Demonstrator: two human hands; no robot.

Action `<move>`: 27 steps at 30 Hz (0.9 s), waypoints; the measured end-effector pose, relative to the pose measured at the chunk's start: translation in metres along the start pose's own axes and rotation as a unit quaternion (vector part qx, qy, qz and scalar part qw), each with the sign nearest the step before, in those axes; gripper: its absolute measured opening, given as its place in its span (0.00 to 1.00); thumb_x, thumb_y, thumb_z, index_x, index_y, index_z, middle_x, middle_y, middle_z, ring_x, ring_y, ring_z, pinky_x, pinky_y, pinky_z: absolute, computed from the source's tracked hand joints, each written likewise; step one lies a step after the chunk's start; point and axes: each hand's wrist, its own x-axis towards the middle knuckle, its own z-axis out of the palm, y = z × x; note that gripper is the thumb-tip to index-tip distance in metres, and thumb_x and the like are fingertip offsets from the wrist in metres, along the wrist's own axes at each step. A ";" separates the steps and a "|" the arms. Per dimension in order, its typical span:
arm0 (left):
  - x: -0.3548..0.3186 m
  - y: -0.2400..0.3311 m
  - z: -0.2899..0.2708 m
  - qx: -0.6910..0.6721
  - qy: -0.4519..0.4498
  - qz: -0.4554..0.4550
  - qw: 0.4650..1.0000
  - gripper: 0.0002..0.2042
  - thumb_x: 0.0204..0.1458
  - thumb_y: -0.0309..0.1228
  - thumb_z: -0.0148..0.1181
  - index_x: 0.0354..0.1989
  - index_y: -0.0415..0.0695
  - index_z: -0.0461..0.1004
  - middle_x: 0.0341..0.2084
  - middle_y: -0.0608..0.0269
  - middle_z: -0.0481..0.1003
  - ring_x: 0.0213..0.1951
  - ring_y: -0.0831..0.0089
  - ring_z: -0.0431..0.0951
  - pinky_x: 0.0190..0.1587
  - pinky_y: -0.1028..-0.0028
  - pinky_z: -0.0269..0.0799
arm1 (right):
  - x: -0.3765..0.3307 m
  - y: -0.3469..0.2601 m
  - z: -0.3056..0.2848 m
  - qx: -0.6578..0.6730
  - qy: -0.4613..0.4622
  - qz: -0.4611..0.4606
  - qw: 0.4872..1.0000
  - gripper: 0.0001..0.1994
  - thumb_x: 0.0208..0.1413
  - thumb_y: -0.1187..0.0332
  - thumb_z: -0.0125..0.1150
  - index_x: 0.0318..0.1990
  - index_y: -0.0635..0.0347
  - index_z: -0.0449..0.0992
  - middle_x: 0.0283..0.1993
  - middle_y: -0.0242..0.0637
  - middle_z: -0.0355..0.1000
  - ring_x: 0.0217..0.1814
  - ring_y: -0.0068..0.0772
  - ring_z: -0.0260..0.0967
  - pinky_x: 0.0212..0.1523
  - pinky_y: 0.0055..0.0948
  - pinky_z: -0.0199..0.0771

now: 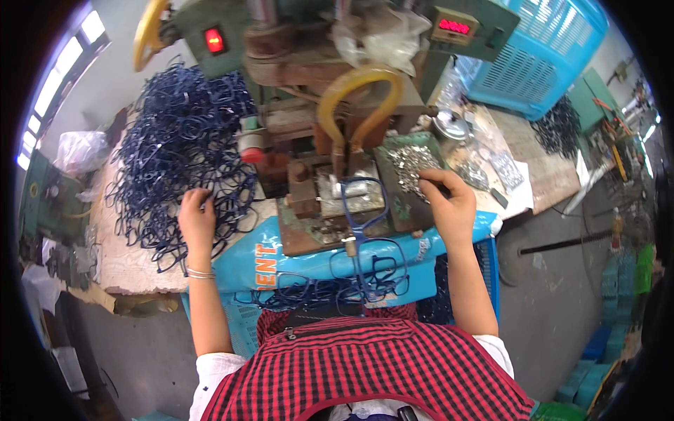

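Observation:
My left hand is at the right side of a large heap of dark blue plastic eyeglass frames. Its fingers are curled in; whether a frame is pinched between them cannot be made out. My right hand reaches to the edge of a pile of small silvery metal parts, thumb and forefinger pinched; anything between the tips is too small to tell. Between my hands, one blue eyeglass frame rests on the metal fixture of a bench press, its lower part hanging over the front edge.
The green press with a yellow loop handle stands ahead. Blue sheeting covers the front edge, with more frames below. A round metal container and bagged parts lie right. A blue crate stands behind.

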 end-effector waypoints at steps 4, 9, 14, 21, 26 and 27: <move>0.019 0.051 -0.013 -0.090 0.129 0.085 0.984 0.06 0.58 0.20 0.62 0.43 0.37 0.79 0.45 0.57 0.78 0.43 0.63 0.81 0.45 0.70 0.76 | 0.009 -0.067 0.018 0.063 -0.126 -0.043 0.989 0.08 0.54 0.76 0.67 0.42 0.64 0.85 0.40 0.36 0.81 0.44 0.26 0.77 0.51 0.27 0.74; 0.008 0.083 -0.004 -0.392 0.114 -0.071 0.910 0.06 0.64 0.20 0.59 0.47 0.34 0.75 0.37 0.63 0.76 0.38 0.79 0.79 0.40 0.79 0.75 | 0.019 -0.076 0.059 0.157 -0.130 0.003 0.979 0.22 0.49 0.76 0.68 0.53 0.67 0.74 0.34 0.34 0.76 0.40 0.24 0.75 0.46 0.26 0.73; -0.005 0.115 -0.029 -0.516 0.052 -0.115 0.847 0.05 0.66 0.22 0.57 0.46 0.36 0.73 0.40 0.61 0.79 0.40 0.76 0.81 0.47 0.75 0.80 | 0.017 -0.074 0.061 0.135 -0.119 -0.002 0.984 0.27 0.48 0.76 0.68 0.58 0.67 0.71 0.33 0.33 0.76 0.39 0.23 0.74 0.47 0.25 0.72; 0.040 0.221 -0.103 -0.542 0.078 0.153 0.823 0.08 0.61 0.20 0.60 0.47 0.34 0.71 0.41 0.51 0.78 0.42 0.62 0.82 0.51 0.64 0.79 | 0.010 -0.090 0.070 0.238 -0.123 0.016 0.963 0.31 0.48 0.77 0.70 0.63 0.70 0.67 0.36 0.34 0.77 0.44 0.22 0.73 0.54 0.26 0.71; 0.040 0.224 -0.094 -0.586 0.096 0.177 0.785 0.12 0.58 0.22 0.65 0.46 0.34 0.70 0.40 0.47 0.79 0.41 0.62 0.82 0.50 0.65 0.76 | -0.012 -0.102 0.062 0.306 -0.104 0.045 0.945 0.29 0.52 0.79 0.65 0.64 0.67 0.68 0.48 0.41 0.78 0.60 0.33 0.73 0.63 0.33 0.68; 0.031 0.238 -0.098 -0.582 0.108 0.188 0.784 0.08 0.55 0.21 0.66 0.39 0.36 0.73 0.36 0.52 0.80 0.37 0.65 0.81 0.47 0.68 0.75 | -0.012 -0.098 0.055 0.275 -0.138 0.022 0.951 0.28 0.53 0.80 0.64 0.64 0.68 0.69 0.52 0.42 0.77 0.61 0.32 0.72 0.64 0.32 0.68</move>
